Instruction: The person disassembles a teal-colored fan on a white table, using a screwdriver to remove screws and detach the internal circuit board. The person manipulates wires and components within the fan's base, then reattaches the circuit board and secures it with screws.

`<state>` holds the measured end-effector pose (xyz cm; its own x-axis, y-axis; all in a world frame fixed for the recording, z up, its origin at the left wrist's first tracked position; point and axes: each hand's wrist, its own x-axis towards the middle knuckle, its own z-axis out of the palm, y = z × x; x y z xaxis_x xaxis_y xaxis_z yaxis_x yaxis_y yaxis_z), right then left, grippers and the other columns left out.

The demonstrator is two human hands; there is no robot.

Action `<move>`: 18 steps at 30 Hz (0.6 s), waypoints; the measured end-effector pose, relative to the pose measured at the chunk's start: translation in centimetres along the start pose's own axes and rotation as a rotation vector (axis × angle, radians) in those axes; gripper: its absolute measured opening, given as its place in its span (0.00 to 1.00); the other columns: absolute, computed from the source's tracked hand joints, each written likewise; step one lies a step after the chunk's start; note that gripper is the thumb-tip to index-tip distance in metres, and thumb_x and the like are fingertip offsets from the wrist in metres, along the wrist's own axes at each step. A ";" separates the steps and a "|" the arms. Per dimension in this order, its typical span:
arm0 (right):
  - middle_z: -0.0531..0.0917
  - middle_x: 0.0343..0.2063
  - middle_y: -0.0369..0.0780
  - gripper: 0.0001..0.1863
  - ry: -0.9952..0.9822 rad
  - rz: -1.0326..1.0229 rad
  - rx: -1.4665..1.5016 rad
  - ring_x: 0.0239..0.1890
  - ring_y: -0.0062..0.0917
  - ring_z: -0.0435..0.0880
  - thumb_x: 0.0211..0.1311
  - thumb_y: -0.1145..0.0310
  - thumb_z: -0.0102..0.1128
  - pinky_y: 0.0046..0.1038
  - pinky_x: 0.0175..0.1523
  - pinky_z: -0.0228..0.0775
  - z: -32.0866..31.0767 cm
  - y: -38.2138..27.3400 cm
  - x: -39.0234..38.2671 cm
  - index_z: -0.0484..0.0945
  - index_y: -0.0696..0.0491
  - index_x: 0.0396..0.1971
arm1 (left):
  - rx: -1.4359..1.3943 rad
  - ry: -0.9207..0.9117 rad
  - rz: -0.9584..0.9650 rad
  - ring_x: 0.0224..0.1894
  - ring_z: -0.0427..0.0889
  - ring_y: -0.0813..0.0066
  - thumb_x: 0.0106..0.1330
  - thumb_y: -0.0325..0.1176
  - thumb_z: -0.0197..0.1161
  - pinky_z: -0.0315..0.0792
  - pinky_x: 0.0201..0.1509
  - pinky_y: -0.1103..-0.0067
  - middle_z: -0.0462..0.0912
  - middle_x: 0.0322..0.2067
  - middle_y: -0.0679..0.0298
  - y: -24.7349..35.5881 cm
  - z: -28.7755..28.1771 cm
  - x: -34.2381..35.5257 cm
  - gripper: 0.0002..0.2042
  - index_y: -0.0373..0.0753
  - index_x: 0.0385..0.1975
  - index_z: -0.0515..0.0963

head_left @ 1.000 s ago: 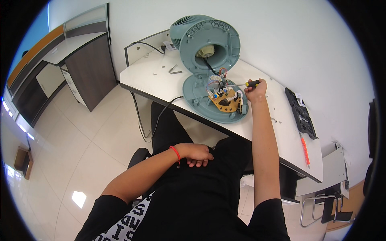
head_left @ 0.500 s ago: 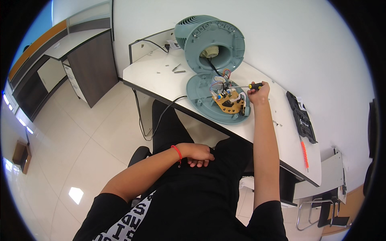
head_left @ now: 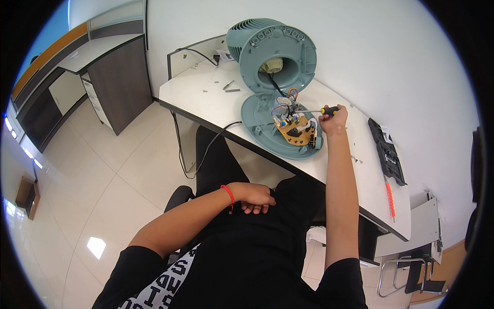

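My right hand (head_left: 332,122) is closed round the black and yellow handle of a screwdriver (head_left: 328,110). The shaft points left, its tip among the wires beside a tan circuit board (head_left: 295,135). This board sits in a round grey-green plastic base (head_left: 256,121) on the table. Behind the base lies a ribbed grey-green housing (head_left: 303,56) on its side, its round opening facing me, and a black cable runs from it to the base. My left hand (head_left: 256,195), below a red bracelet, rests on my lap holding nothing, its fingers loosely bent and a little apart.
On the white table (head_left: 193,95) lie small metal parts (head_left: 229,85) at left. A black tool case (head_left: 386,152) and an orange-red rod (head_left: 390,200) lie at right. A dark power cord (head_left: 206,149) hangs over the front edge. A chair (head_left: 411,275) stands at lower right.
The view has shifted slightly. My right hand still holds the screwdriver at the wires, with its grip turned a little. The left hand stays on my lap.
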<state>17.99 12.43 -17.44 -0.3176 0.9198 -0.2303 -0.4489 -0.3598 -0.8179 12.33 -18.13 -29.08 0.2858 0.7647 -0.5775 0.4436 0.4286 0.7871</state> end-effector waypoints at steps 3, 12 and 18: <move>0.79 0.29 0.40 0.15 -0.008 0.000 0.004 0.16 0.20 0.64 0.64 0.55 0.43 0.26 0.26 0.58 -0.1 0.0 0.0 0.66 0.53 0.37 | -0.003 -0.001 0.002 0.10 0.74 0.72 0.72 0.46 0.45 0.70 0.14 0.76 0.76 0.14 0.64 0.0 0.0 0.0 0.23 0.31 0.31 0.78; 0.79 0.28 0.40 0.15 -0.010 0.007 0.007 0.15 0.21 0.63 0.64 0.55 0.42 0.26 0.26 0.58 0.0 -0.1 -0.2 0.66 0.53 0.37 | 0.017 0.000 -0.012 0.10 0.75 0.71 0.73 0.47 0.44 0.71 0.16 0.74 0.76 0.15 0.63 0.1 0.0 0.1 0.23 0.31 0.31 0.78; 0.79 0.28 0.40 0.15 -0.005 0.006 0.005 0.15 0.21 0.63 0.65 0.55 0.41 0.26 0.26 0.58 0.0 -0.1 -0.2 0.66 0.53 0.37 | 0.011 -0.005 -0.008 0.10 0.75 0.72 0.73 0.46 0.44 0.70 0.15 0.75 0.76 0.14 0.63 0.0 0.0 0.1 0.23 0.32 0.30 0.78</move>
<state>18.07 12.32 -17.30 -0.3247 0.9169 -0.2320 -0.4510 -0.3657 -0.8142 12.35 -18.03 -29.09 0.2866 0.7590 -0.5846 0.4552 0.4291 0.7802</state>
